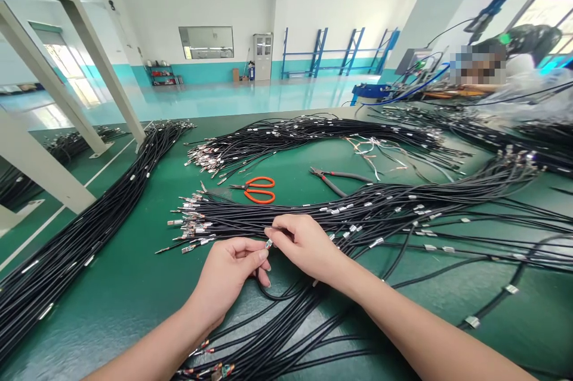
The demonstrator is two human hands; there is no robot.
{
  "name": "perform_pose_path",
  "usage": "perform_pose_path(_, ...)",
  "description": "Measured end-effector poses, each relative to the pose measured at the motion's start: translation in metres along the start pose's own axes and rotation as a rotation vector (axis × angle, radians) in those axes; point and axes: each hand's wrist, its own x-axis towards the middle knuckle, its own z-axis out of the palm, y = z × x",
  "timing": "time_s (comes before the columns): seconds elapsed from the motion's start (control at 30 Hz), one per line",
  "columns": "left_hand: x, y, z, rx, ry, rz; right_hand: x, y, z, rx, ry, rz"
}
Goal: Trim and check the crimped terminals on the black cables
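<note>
My left hand (233, 267) is closed, its thumb and fingers pinching the end of a black cable (264, 292) that curves down below it. A small metallic connector (268, 243) sits at that cable end, between both sets of fingertips. My right hand (308, 243) is closed too, thumb and forefinger on the connector's tip; its finer details are too small to make out. Just behind the hands lies a thick bundle of black cables (250, 215), with metal connectors (192, 223) at its left end. More loose cables (286, 327) spread in front, partly hidden under my right forearm.
Orange-handled scissors (259, 190) and cutting pliers (335, 177) lie beyond the near bundle on the green table (147, 285). Another cable bundle (290, 130) runs behind, with stripped wires (371, 151). A long bundle (116, 196) lies left near metal posts (105, 64). A co-worker (523, 79) sits back right.
</note>
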Motion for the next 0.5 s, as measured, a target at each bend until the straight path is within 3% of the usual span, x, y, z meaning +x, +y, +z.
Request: perform_pose_path(0.5, 0.0004, 0.0001, -0.0026, 0.027, -0.017, -0.031, 0.0006, 0.0031, 0.0025, 0.068, -0.014, -0.010)
